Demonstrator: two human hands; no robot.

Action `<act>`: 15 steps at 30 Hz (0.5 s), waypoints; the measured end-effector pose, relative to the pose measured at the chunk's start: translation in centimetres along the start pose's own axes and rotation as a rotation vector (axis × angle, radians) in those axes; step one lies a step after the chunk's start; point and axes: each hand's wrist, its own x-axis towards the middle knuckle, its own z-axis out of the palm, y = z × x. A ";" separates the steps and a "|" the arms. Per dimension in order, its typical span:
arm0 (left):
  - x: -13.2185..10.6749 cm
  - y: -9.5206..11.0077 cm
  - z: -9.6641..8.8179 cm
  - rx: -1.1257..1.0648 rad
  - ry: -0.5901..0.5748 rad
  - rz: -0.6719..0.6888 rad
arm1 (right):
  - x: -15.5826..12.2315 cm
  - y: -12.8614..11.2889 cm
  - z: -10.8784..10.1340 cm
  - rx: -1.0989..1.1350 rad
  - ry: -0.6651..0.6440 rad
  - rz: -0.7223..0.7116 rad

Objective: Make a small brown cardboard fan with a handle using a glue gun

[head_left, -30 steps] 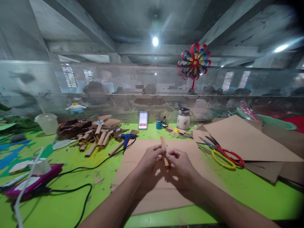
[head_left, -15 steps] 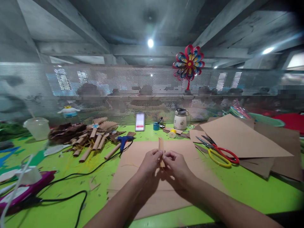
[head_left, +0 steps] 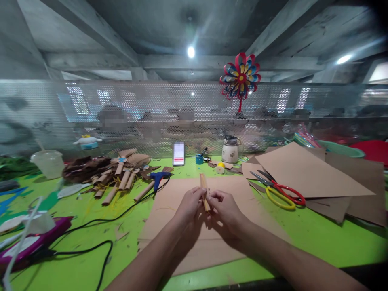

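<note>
A narrow folded strip of brown paper (head_left: 203,185) stands upright between both my hands above a large brown cardboard sheet (head_left: 182,194) on the green table. My left hand (head_left: 189,206) pinches the strip from the left with closed fingers. My right hand (head_left: 226,208) pinches it from the right, fingers curled around its lower part. The strip's lower end is hidden behind my fingers.
A blue glue gun (head_left: 159,177) and its black cable (head_left: 100,246) lie left of the sheet, beside a heap of brown paper rolls (head_left: 118,180). Red and yellow scissors (head_left: 280,194) rest on stacked brown sheets (head_left: 309,173) at right. A phone (head_left: 178,153), small jar (head_left: 230,150) and mesh screen stand behind.
My hands and the strip have stayed together with only small finger shifts; the view has moved slightly, so everything sits a little further left.
</note>
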 end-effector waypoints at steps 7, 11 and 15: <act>1.0 -0.4 -1.0 0.104 0.047 0.036 | 0.2 0.6 -0.4 -0.019 -0.048 0.010; 1.5 -0.4 -1.4 0.232 0.081 0.060 | 0.2 0.8 -0.4 -0.018 -0.054 0.018; 1.5 0.1 -1.5 0.270 0.081 0.061 | 0.0 0.6 -0.3 -0.005 -0.061 0.013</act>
